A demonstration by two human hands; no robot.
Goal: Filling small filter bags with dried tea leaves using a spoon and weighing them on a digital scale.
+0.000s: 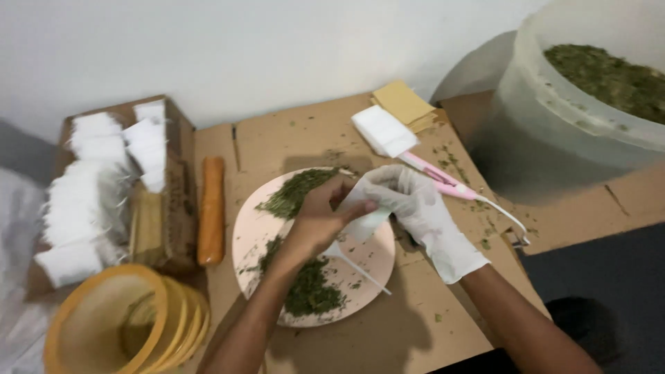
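My bare left hand (320, 215) and my right hand (415, 208), which wears a white glove, meet above a pink plate (244, 228) that carries piles of dried green herb (305, 287). Both hands pinch a small white filter bag (360, 216) between them. A white plastic spoon (360, 266) lies on the plate under the hands, its handle pointing to the lower right.
A cardboard box (176, 138) at left holds several white bags (86, 201). A yellow sieve (104, 325) sits at bottom left, an orange stick (211, 208) beside the box. A pink-handled tool (450, 183), white bags (384, 130) and tan bags (405, 102) lie behind. A large bucket of herb (589, 104) stands at right.
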